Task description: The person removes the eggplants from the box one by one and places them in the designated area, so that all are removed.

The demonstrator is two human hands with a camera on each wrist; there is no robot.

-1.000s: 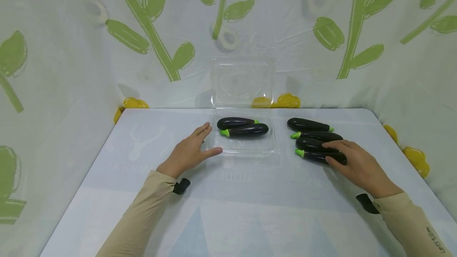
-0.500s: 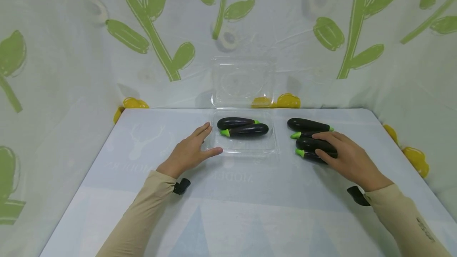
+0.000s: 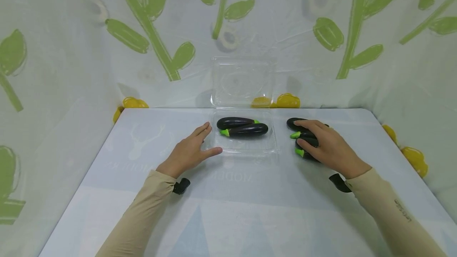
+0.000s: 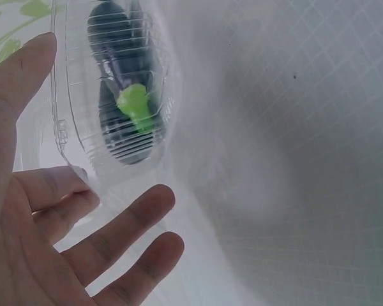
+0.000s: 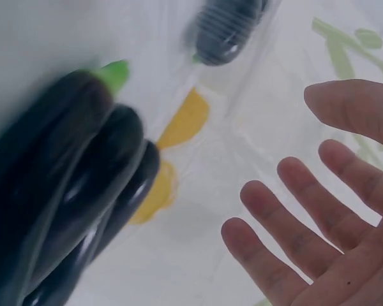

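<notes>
A clear plastic clamshell container lies with its lid raised at the back middle of the table. Inside its base are two dark eggplants, a rear one and a front one, with green stem ends. At the container's left side is my left hand, fingers spread; some fingertips seem to touch its edge in the left wrist view. Over a row of several eggplants to the right hovers my right hand, partly covering them. Its fingers are spread and hold nothing in the right wrist view.
The raised lid stands near the curtain patterned with plants, which surrounds the table at the back and sides. A pale printed cloth covers the table. Dark wrist devices show under both sleeves.
My right hand has moved left and toward the back across the row of eggplants, from the front ones to above the rearmost. The left hand and the container have stayed put.
</notes>
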